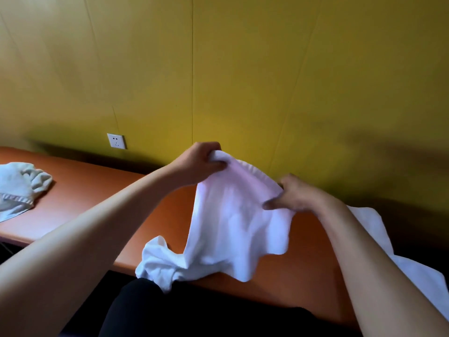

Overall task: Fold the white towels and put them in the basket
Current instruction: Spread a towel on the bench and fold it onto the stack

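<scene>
The left hand (199, 164) and right hand (297, 197) pinch the soft white cloth towel (233, 222), which hangs below their fingers.

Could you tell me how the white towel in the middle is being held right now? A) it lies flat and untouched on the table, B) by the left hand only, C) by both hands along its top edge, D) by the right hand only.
C: the left hand and the right hand each grip the top edge of the white towel, which hangs down onto the orange table.

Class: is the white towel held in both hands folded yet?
Not folded. The white towel hangs rumpled from both hands, its lower end bunched on the table.
</scene>
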`<control>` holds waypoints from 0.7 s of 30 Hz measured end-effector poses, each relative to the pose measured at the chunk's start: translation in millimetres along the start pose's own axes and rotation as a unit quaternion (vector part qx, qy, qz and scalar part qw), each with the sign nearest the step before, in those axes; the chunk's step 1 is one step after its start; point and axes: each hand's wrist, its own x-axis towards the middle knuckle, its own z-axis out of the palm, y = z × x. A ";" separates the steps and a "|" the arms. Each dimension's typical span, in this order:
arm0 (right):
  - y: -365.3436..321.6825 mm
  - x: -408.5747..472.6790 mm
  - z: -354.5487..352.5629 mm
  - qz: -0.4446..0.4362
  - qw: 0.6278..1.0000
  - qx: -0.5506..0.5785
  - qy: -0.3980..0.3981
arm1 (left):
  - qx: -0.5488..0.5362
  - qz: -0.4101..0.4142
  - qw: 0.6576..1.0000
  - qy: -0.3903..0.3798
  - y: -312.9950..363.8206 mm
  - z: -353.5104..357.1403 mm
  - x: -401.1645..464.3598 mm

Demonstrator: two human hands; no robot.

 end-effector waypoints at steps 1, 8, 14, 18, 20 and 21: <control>12.5 4.4 -2.7 0.047 0.997 -0.061 0.009 | 0.015 -0.001 1.000 0.009 -4.7 -6.1 6.9; 57.8 46.8 -20.8 0.163 0.967 -0.050 0.192 | 0.107 -0.061 0.992 0.028 -40.3 -33.9 37.5; 22.3 104.6 -48.1 0.178 0.769 0.511 0.340 | -0.271 -0.261 0.905 0.199 -65.2 -33.0 96.0; -9.1 133.2 -101.6 0.108 0.659 0.645 0.372 | -0.245 -0.173 0.907 0.296 -47.7 -58.3 147.9; -22.5 131.2 -133.6 0.037 0.659 0.634 0.403 | -0.254 -0.127 0.905 0.315 -36.1 -82.0 174.3; -28.8 126.3 -149.1 0.008 0.665 0.622 0.414 | -0.259 -0.098 0.904 0.325 -25.7 -95.4 184.6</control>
